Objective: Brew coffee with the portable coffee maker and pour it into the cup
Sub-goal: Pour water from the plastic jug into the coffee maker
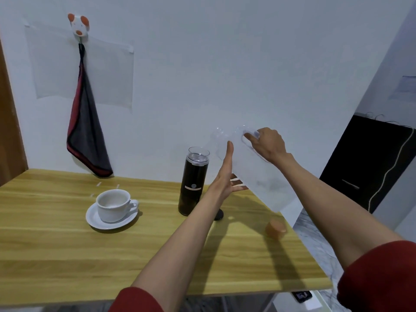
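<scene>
A black cylindrical portable coffee maker (193,183) with a clear open top stands upright on the wooden table (67,255). To its left is a white cup (113,206) on a white saucer (94,218); the cup looks empty. A large clear water bottle (256,176) is held in the air, tilted, its neck up and to the right of the coffee maker's top. My right hand (267,143) grips the bottle near its neck. My left hand (226,176) cups its side, thumb up, fingers showing through the plastic.
An orange cap (275,228) lies near the table's right edge. A small black lid (220,215) sits beside the coffee maker's base, partly hidden by my left forearm. A red and grey cloth (86,136) hangs from a wall hook. The table meets the white wall.
</scene>
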